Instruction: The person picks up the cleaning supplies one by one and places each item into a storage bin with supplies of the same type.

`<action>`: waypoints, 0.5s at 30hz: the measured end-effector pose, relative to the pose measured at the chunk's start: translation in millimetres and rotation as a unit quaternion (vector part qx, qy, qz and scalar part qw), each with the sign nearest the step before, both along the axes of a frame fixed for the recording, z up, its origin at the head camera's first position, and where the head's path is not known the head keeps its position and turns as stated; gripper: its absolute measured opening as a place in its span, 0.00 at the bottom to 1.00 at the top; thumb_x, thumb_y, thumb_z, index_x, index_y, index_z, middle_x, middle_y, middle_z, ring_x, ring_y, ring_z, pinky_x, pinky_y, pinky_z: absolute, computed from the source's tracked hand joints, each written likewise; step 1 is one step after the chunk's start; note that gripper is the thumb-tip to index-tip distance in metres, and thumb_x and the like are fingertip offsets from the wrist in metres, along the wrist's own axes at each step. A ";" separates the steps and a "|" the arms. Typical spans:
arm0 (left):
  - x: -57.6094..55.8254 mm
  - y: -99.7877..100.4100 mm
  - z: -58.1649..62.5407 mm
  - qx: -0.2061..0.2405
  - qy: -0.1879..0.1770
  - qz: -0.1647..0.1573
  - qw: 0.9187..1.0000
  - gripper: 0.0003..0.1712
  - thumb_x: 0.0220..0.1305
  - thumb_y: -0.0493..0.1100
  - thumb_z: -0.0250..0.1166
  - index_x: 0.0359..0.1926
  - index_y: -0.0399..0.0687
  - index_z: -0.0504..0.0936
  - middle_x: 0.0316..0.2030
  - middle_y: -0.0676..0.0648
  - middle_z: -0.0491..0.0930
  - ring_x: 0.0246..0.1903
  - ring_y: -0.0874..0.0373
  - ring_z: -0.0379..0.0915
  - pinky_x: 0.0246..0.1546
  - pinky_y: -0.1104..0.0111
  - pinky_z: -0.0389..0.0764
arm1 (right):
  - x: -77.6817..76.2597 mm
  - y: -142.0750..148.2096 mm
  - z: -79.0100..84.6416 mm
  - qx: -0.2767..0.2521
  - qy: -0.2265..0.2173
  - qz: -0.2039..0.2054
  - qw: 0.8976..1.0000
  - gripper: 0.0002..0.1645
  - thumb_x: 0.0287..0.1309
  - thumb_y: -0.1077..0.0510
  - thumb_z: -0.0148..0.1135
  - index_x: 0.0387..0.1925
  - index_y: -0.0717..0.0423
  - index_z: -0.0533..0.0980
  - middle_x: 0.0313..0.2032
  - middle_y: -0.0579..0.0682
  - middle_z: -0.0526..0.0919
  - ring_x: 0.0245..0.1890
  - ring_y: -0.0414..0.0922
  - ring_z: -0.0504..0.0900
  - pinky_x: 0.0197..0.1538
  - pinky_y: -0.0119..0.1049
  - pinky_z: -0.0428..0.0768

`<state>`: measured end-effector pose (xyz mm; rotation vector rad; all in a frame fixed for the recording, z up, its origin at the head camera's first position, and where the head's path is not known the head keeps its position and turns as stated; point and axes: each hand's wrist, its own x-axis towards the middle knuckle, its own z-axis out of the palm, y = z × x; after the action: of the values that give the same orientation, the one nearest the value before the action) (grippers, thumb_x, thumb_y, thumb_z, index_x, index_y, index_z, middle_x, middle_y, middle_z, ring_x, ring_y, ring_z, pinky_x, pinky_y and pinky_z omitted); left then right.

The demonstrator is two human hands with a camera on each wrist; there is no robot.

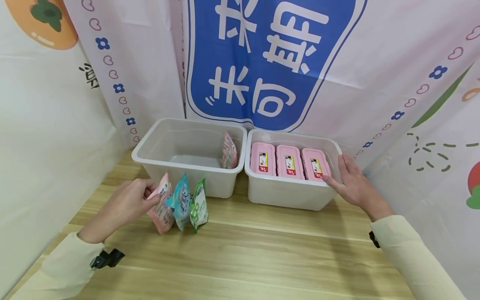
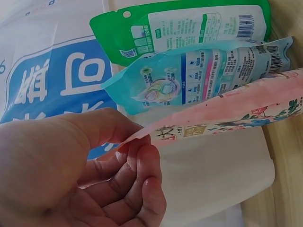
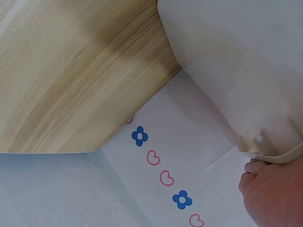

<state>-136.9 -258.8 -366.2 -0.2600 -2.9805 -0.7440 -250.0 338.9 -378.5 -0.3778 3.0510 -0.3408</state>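
Observation:
My left hand (image 1: 129,204) pinches the top edge of a pink floral pouch (image 1: 162,212) between thumb and fingers. Beside this pouch stand a light-blue pouch (image 1: 183,204) and a green-and-white pouch (image 1: 199,207), in a row before the left bin (image 1: 210,186). The left wrist view shows the pinched corner of the pink pouch (image 2: 199,124) close up. At the right bin (image 1: 285,195), my right hand (image 1: 354,183) grips the near right corner of the rim, thumb toward the front. Another pink pouch (image 1: 229,152) stands inside the left bin at its right end.
Three pink lidded boxes (image 1: 290,161) fill much of the right bin. Both bins stand side by side at the back of the wooden table (image 1: 255,258). A printed cloth (image 1: 348,96) hangs close behind them and along both sides.

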 end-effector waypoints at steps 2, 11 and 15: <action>-0.1 -0.4 0.2 0.000 0.000 -0.002 1.000 0.06 0.65 0.38 0.68 0.33 0.39 0.84 0.25 0.49 0.83 0.23 0.60 0.72 0.18 0.71 0.70 | -0.1 0.4 -0.5 -0.002 0.002 -0.001 1.000 0.62 0.76 0.26 0.41 0.83 0.64 0.28 0.83 0.70 0.31 0.83 0.72 0.36 0.79 0.75 0.46; -1.2 -1.0 5.0 -0.007 0.000 -0.009 1.000 0.06 0.66 0.37 0.68 0.35 0.37 0.85 0.26 0.48 0.84 0.23 0.60 0.74 0.18 0.71 0.72 | -0.2 -0.9 -0.8 -0.004 0.001 -0.009 1.000 0.63 0.75 0.25 0.40 0.83 0.63 0.28 0.83 0.68 0.28 0.83 0.72 0.36 0.79 0.75 0.46; -1.7 -1.2 7.9 -0.011 0.001 -0.010 1.000 0.06 0.66 0.38 0.69 0.35 0.38 0.84 0.27 0.47 0.85 0.23 0.60 0.74 0.18 0.71 0.72 | -0.1 -0.9 -0.2 -0.001 -0.004 -0.008 1.000 0.63 0.76 0.25 0.40 0.82 0.64 0.27 0.83 0.68 0.26 0.83 0.72 0.35 0.78 0.75 0.46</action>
<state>-138.5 -260.0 -358.3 -0.2928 -2.9910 -0.7122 -250.1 338.0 -378.7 -0.3506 3.0476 -0.3444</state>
